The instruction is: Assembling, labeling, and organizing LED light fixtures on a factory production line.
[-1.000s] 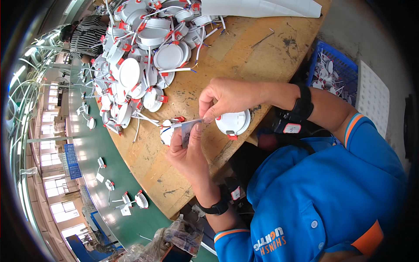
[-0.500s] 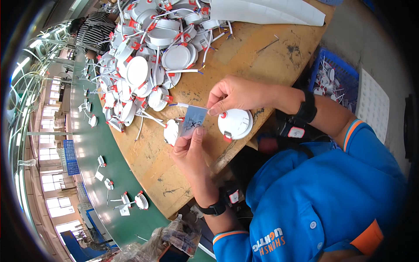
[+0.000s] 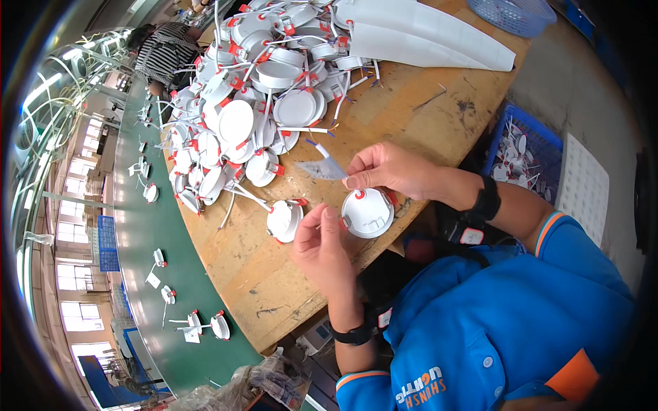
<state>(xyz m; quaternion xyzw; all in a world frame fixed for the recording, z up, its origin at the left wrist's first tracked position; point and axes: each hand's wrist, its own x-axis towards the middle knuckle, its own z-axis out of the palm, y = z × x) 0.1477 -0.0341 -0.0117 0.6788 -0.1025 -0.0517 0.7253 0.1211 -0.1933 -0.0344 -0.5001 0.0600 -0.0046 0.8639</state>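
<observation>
Near the centre of the frame the fingers [image 3: 360, 180] of the right hand [image 3: 397, 171] are pressed together, pinching the lower right corner of a grey label [image 3: 322, 168], apparently along with the white cable [image 3: 321, 148] it is wrapped round; gripping that end probably lets the label stand out freely. The label lies just left of those fingertips, pointing toward the upper left. The left hand [image 3: 327, 253], lower in the frame, has thumb and forefinger close together with nothing seen between them; whether they touch I cannot tell. Just below the right hand, a round white lamp [image 3: 370, 216] rests back side up on the tabletop [image 3: 247, 274], likely so its cable can rise toward the pinch. A second lamp [image 3: 282, 222] sits just left of the left hand's fingertips. Farther out, a heap of similar lamps [image 3: 236, 122] fills the upper left, a white sheet [image 3: 439, 41] lies at the top, a blue crate [image 3: 538, 129] stands at the right beyond the tabletop's edge, and a green belt [image 3: 185, 267] curves down the left side
</observation>
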